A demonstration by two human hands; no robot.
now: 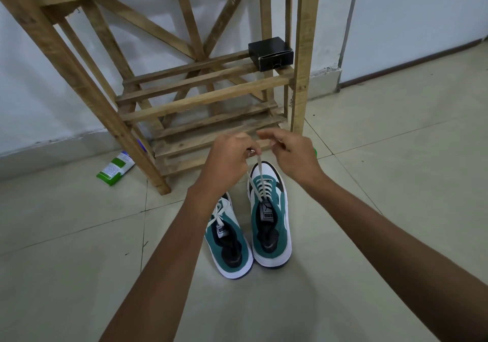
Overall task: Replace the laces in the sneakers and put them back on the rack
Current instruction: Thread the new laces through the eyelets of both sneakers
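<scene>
Lace ends drawn up from the right-hand sneaker, in front of the rack.

The two sneakers (248, 233) stood side by side on the floor (396, 157), toes toward the wooden rack (206, 98), probably so both were within easy reach and close to where they belong. The left hand (227, 157) pinched the pale lace (260, 167) that rose taut from the upper eyelets of the sneaker on the right, likely to pull it snug. The right hand (293, 154) hovered just beside it, fingers loosely curled; whether it held the other end I cannot tell, as it was blurred. Both forearms reached straight forward and down, wrists nearly meeting above the toe. The other sneaker already looked laced. A black box (270, 52) sat on a rack slat, and a green packet (116, 167) lay on the floor by the rack's leg.
</scene>
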